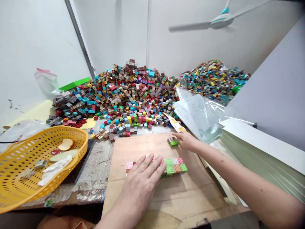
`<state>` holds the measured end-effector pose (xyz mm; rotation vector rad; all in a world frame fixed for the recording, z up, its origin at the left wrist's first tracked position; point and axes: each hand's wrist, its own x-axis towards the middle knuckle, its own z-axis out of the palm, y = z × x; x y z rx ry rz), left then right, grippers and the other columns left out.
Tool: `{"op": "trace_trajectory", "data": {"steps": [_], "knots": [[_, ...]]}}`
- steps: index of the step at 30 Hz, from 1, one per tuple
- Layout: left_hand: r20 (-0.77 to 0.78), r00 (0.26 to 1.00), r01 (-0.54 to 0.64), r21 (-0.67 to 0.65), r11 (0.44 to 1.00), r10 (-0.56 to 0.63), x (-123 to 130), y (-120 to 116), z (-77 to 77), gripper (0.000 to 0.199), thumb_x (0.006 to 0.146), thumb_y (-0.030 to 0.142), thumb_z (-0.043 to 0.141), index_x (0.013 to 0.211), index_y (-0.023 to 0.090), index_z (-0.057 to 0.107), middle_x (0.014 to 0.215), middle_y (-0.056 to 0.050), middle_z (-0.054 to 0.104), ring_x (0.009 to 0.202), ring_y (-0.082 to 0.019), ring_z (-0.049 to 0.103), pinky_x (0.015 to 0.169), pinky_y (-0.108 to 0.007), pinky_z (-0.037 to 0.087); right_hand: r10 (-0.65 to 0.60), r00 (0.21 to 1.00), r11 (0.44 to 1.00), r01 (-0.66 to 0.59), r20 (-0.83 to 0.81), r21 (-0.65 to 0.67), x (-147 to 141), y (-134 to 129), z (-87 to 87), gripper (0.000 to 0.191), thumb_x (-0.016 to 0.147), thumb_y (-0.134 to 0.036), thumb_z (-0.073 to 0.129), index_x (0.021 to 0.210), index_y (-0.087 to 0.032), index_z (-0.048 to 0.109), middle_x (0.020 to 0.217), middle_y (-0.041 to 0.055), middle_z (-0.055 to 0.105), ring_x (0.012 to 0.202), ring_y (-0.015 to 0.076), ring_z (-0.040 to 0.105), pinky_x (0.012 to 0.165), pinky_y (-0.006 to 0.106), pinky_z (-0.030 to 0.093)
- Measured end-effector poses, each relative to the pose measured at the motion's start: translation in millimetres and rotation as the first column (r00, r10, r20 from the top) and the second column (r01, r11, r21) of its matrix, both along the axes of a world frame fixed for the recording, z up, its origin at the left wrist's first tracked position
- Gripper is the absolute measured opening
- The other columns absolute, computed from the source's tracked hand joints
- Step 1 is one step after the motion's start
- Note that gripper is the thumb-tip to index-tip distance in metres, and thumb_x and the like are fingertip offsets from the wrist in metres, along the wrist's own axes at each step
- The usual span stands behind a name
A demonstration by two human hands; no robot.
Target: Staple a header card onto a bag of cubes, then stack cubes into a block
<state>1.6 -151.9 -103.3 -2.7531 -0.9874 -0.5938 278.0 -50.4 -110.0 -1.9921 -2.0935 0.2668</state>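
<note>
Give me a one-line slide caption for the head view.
Left hand flat on a row of coloured blocks, right hand touching a green block, block heap behind.

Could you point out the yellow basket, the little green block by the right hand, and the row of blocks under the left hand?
yellow basket (78, 149), head view, on its right rim.
green block (172, 142), head view, on its top face.
row of blocks (177, 165), head view, on its uncovered right end.

A worn tabletop (95, 165) is carrying a wooden board (147, 190), a yellow basket (14, 190), heaped coloured cubes (128, 92) and plastic bags (197, 114).
</note>
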Motion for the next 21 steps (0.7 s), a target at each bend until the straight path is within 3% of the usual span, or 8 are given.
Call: {"op": "trace_trajectory", "data": {"steps": [5, 11, 15, 18, 21], "knots": [[-0.013, 1.000, 0.005, -0.026, 1.000, -0.005, 0.2, 0.0, 0.7, 0.046, 0.090, 0.026, 0.043, 0.135, 0.028, 0.033, 0.138, 0.005, 0.040, 0.126, -0.019, 0.038, 0.104, -0.038, 0.035, 0.147, 0.984, 0.988, -0.151, -0.098, -0.033, -1.3, -12.9, 0.3, 0.067, 0.064, -0.027, 0.068, 0.127, -0.019, 0.047, 0.133, 0.0091, 0.046, 0.119, 0.0261, 0.042, 0.099, 0.035, 0.032], [-0.004, 1.000, 0.003, 0.008, 1.000, -0.003, 0.2, -0.3, -0.4, 0.046, 0.089, 0.024, 0.044, 0.134, 0.028, 0.035, 0.137, 0.004, 0.041, 0.125, -0.020, 0.040, 0.103, -0.039, 0.036, 0.193, 0.958, 0.981, -0.195, -0.213, 0.010, -6.9, -18.7, -1.1, 0.042, 0.069, -0.018, 0.060, 0.110, -0.020, 0.058, 0.112, 0.0058, 0.061, 0.105, 0.0227, 0.053, 0.093, 0.035, 0.039], [-0.005, 1.000, 0.010, 0.014, 1.000, -0.010, 0.0, -0.4, -0.7, 0.046, 0.089, 0.024, 0.044, 0.134, 0.028, 0.034, 0.138, 0.004, 0.041, 0.125, -0.019, 0.040, 0.103, -0.038, 0.037, 0.178, 0.942, 0.984, -0.175, -0.285, 0.037, -6.4, -36.5, 23.7, 0.039, 0.075, -0.027, 0.056, 0.113, -0.020, 0.056, 0.108, 0.0060, 0.062, 0.095, 0.0222, 0.057, 0.083, 0.034, 0.045], [-0.011, 1.000, 0.010, 0.003, 1.000, -0.010, -0.1, -0.9, 1.0, 0.046, 0.089, 0.026, 0.045, 0.134, 0.028, 0.036, 0.137, 0.004, 0.042, 0.125, -0.019, 0.040, 0.102, -0.039, 0.038, 0.193, 0.902, 0.978, -0.211, -0.387, -0.004, -10.3, -62.6, 46.1, 0.040, 0.076, -0.034, 0.057, 0.114, -0.021, 0.057, 0.102, 0.0050, 0.064, 0.085, 0.0201, 0.059, 0.072, 0.031, 0.049], [-0.014, 1.000, 0.010, -0.007, 1.000, -0.010, 0.2, -1.1, 3.0, 0.045, 0.089, 0.027, 0.045, 0.133, 0.028, 0.037, 0.137, 0.004, 0.042, 0.125, -0.020, 0.040, 0.102, -0.039, 0.037, 0.209, 0.889, 0.966, -0.252, -0.407, -0.055, -20.0, -88.0, 56.4, 0.042, 0.073, -0.034, 0.061, 0.113, -0.020, 0.058, 0.099, 0.0057, 0.064, 0.082, 0.0194, 0.059, 0.069, 0.030, 0.049]]}}
